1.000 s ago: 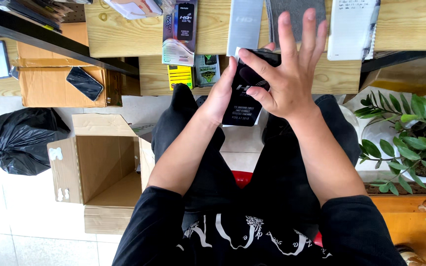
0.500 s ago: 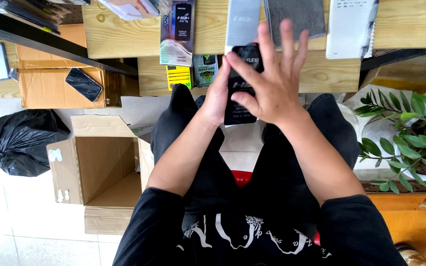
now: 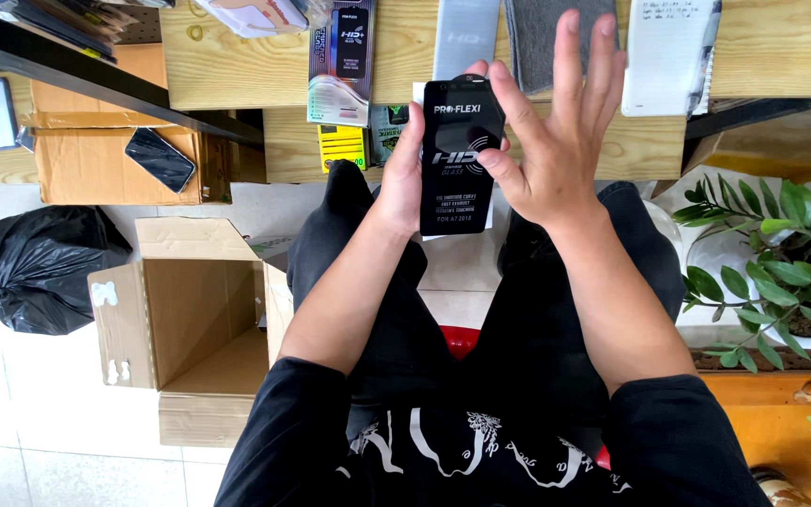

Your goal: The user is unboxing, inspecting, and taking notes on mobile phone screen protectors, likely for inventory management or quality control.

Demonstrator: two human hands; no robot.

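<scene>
Wooden tabletop [image 3: 237, 66] strewn with packets lies ahead, an open box [image 3: 190, 319] and black bag [image 3: 39, 268] on the floor at my left, while my left hand [image 3: 404, 178] holds a black packet [image 3: 462, 155] upright above my knees in a firm grip, my right hand [image 3: 556, 141] spread wide, thumb touching its front.

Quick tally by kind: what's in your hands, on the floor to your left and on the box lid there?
Black flat screen-protector pack, held upright by the left hand, with the right hand thumb on its face: 1
Open cardboard boxes on the floor: 1
Black rubbish bags: 1
Dark phones on the closed carton lid: 1
Total: 4
</scene>
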